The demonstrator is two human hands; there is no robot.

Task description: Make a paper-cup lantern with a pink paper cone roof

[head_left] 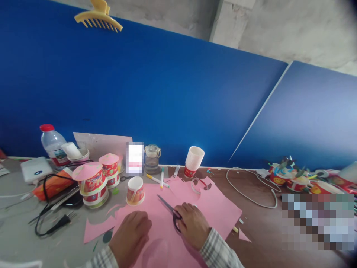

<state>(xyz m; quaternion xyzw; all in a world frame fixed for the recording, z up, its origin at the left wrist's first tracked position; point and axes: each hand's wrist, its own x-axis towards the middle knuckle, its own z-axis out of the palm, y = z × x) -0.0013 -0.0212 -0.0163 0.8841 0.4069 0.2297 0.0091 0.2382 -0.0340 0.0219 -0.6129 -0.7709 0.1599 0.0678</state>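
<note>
Large pink paper (220, 204) with cut edges lies across the desk under both hands. My right hand (193, 225) is closed around the handles of scissors (169, 206), whose closed-looking blades point away to the left over the paper. Resting on the paper's left part, my left hand (132, 234) has its fingers curled; their tips are hidden, so I cannot see what they hold. Just beyond it stands a red and white paper cup (135, 191). A curved piece of tape or strip (199, 185) sits by the paper's far edge, near a round cutout.
Paper-cup towers with pink cone roofs (88, 182) stand left, beside a black plug cable (60, 223). At the back are a bottle (54, 145), a glass jar (152, 160), markers (161, 178) and stacked cups (193, 162). A white cable (251, 201) and more cups (297, 182) lie right.
</note>
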